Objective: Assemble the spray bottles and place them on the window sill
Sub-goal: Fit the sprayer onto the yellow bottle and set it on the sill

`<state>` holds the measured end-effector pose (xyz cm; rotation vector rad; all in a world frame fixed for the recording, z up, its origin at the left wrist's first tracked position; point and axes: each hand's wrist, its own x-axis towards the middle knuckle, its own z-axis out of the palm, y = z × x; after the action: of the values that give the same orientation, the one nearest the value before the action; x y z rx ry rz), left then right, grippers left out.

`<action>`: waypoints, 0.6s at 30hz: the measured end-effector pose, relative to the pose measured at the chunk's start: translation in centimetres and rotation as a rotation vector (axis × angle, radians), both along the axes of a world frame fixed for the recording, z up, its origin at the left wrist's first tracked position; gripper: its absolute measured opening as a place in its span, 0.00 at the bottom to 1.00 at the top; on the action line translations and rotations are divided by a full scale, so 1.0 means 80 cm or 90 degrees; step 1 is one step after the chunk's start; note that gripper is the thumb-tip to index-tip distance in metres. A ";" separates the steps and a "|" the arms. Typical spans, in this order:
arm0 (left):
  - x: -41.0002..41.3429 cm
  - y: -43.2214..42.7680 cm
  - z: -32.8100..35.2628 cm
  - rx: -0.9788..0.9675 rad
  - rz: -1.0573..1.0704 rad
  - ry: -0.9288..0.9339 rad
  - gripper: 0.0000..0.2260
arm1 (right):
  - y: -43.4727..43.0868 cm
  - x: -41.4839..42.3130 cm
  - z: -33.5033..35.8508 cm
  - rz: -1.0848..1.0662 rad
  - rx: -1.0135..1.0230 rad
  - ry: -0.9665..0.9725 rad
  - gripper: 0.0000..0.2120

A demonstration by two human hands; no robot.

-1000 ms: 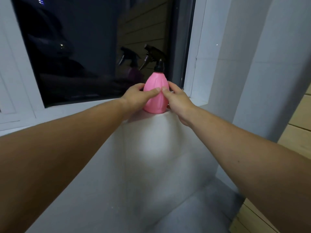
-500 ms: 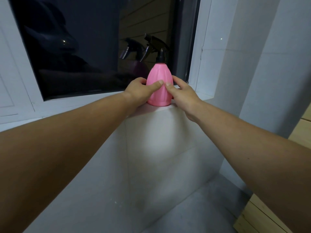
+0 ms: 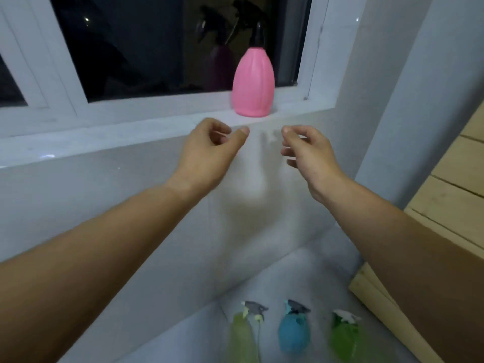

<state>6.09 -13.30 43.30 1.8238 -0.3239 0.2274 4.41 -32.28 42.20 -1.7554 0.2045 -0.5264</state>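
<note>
A pink spray bottle (image 3: 253, 82) stands upright on the window sill (image 3: 131, 132), close to the right end of the dark window (image 3: 157, 43), with its black trigger top (image 3: 258, 35) fitted. It looks finished and placed, so one bottle of the set appears done.

Both hands hang in the air just below the sill's front edge, apart from the bottle and touching nothing. The left hand (image 3: 209, 150) is loosely curled, thumb and fingers half open with a gap between them. The right hand (image 3: 306, 150) is likewise relaxed and partly open, fingers bent, holding nothing. They sit to either side of the space under the bottle.

Down on the floor (image 3: 314, 271), near the bottom of the view, three more bottles stand in a row: a pale green bottle (image 3: 242, 336) on the left, a blue bottle (image 3: 293, 336) in the middle and a bright green bottle (image 3: 345, 341) on the right. Each shows a spray head at its top, but this part of the view is blurred, so it cannot be told whether the heads are screwed down or merely resting in the necks. A wooden cabinet (image 3: 445, 205) stands to the right.

As a judgement, roughly a quarter of the job is done: three bottles remain to be checked or tightened and carried up beside the pink one, where the sill has plenty of room to the left.
</note>
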 end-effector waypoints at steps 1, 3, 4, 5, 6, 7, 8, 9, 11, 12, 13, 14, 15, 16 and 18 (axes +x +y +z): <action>-0.011 0.002 -0.025 0.007 -0.004 0.029 0.20 | 0.003 -0.013 -0.022 -0.004 0.012 0.014 0.11; -0.027 0.004 -0.079 0.023 -0.016 0.112 0.20 | 0.014 -0.037 -0.070 0.004 0.036 0.063 0.09; -0.035 0.006 -0.114 0.037 -0.026 0.161 0.19 | 0.019 -0.050 -0.102 0.011 0.045 0.098 0.08; -0.039 0.009 -0.148 0.051 -0.032 0.207 0.18 | 0.025 -0.062 -0.131 0.019 0.049 0.129 0.08; -0.044 0.013 -0.183 0.067 -0.031 0.255 0.18 | 0.031 -0.073 -0.163 0.025 0.050 0.164 0.08; -0.049 0.018 -0.219 0.080 -0.027 0.301 0.20 | 0.037 -0.083 -0.196 0.027 0.044 0.202 0.09; -0.056 0.022 -0.254 0.096 -0.023 0.350 0.22 | 0.044 -0.093 -0.229 0.031 0.037 0.244 0.10; -0.063 0.027 -0.287 0.111 -0.019 0.399 0.25 | 0.050 -0.102 -0.259 0.034 0.029 0.287 0.10; -0.081 0.037 -0.347 0.133 -0.002 0.486 0.30 | 0.061 -0.117 -0.312 0.041 0.026 0.355 0.08; -0.089 0.042 -0.375 0.141 0.008 0.530 0.32 | 0.067 -0.123 -0.336 0.050 0.028 0.387 0.10; -0.097 0.046 -0.400 0.143 0.015 0.573 0.35 | 0.072 -0.127 -0.358 0.056 0.029 0.420 0.13; -0.103 0.049 -0.423 0.142 0.014 0.613 0.37 | 0.076 -0.129 -0.380 0.057 0.037 0.446 0.16; -0.106 0.051 -0.444 0.145 0.010 0.644 0.39 | 0.079 -0.129 -0.398 0.055 0.050 0.463 0.17; -0.108 0.052 -0.461 0.151 0.006 0.664 0.40 | 0.082 -0.128 -0.415 0.046 0.068 0.476 0.17; -0.108 0.050 -0.489 0.164 0.001 0.677 0.40 | 0.087 -0.121 -0.450 0.023 0.091 0.505 0.15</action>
<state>-2.54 -9.30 4.21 1.9325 0.4163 -0.8037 -5.30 -25.32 6.23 -1.7428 0.7410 0.2347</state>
